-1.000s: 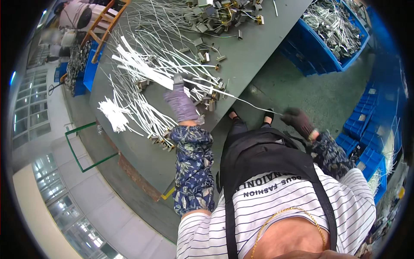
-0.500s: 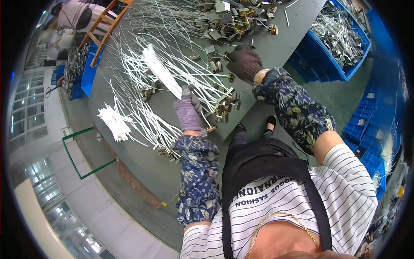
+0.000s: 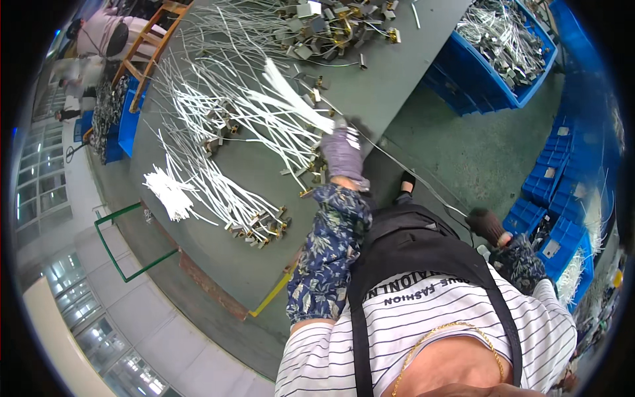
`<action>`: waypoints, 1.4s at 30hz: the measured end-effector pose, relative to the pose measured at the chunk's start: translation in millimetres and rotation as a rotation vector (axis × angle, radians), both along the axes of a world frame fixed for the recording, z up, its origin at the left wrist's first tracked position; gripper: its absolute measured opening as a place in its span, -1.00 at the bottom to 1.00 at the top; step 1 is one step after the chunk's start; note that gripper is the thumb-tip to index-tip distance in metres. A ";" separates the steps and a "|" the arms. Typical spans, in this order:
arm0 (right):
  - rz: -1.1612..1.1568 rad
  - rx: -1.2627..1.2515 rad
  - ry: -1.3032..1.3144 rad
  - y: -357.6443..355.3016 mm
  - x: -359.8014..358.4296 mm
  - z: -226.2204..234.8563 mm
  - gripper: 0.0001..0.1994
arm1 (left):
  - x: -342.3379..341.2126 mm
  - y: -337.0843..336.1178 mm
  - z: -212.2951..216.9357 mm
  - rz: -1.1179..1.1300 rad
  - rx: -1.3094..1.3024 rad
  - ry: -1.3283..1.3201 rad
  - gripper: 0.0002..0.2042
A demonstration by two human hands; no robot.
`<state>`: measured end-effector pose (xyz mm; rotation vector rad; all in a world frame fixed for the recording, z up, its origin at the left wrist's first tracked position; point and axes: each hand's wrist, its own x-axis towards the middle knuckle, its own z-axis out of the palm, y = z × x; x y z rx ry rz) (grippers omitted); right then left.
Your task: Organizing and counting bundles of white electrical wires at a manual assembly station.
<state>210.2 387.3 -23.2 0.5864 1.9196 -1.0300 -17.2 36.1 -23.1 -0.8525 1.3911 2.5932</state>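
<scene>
My left hand clasps a white tube bundle at the grey table's near edge; my right hand, over the table half a second ago, now pinches a thin wire beyond it, so the wire spans that edge.

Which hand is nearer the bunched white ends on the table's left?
Left. The left hand is to the right of the bunched white ends, near the table's edge; the right hand is farther right, beyond that edge.

the left hand hides part of the white bundle.
</scene>
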 end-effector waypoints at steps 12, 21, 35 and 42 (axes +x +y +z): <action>-0.261 -0.065 -0.086 37.2 36.1 1.3 -0.79 | -45.5 -24.9 112.2 0.103 -0.110 0.297 -0.67; -0.166 -0.191 -0.050 6.5 -11.5 32.2 -0.82 | 11.3 -36.5 17.5 -0.646 -0.937 0.239 -0.84; 0.091 -0.477 0.456 -197.0 -185.1 63.7 -0.60 | 33.2 -118.2 5.0 -0.246 -1.355 0.124 -0.70; 0.696 -0.100 0.827 -264.7 -258.2 97.5 -0.48 | -7.6 -137.7 72.6 -0.302 -0.590 -0.220 -0.68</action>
